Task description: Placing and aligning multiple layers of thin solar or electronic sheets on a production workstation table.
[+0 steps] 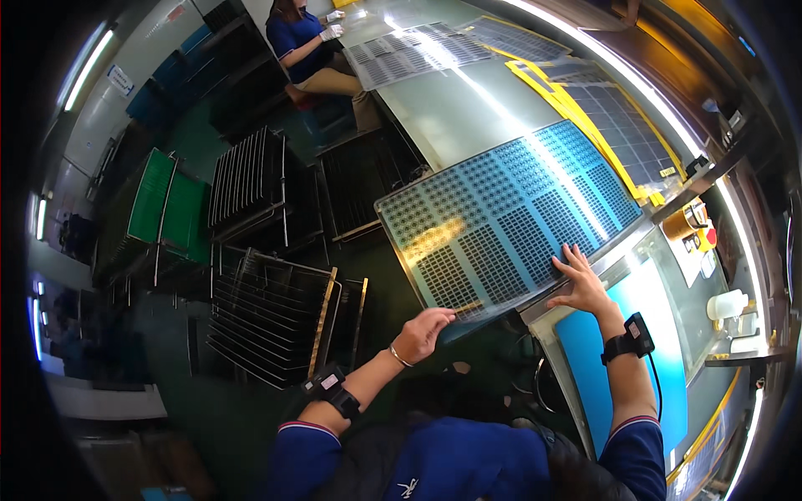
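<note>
A large blue panel (493, 209) with rows of small dark printed patterns lies partly on the bench, its left part sticking out over the bench edge. A clear film seems to lie along its near edge. My left hand (423, 332) is closed on the panel's near left corner, thumb and fingers pinching the edge. My right hand (582, 284) rests on the near right part of the panel, fingers spread. A plain bright blue sheet (601, 367) lies on the bench under my right forearm.
Black wire racks (259, 326) stand on the floor to the left, with a green-panelled rack (163, 200) behind. Yellow-edged patterned sheets (618, 125) lie along the bench's far right. A white cup (728, 306) stands at right. Another person (305, 42) sits at the bench's far end.
</note>
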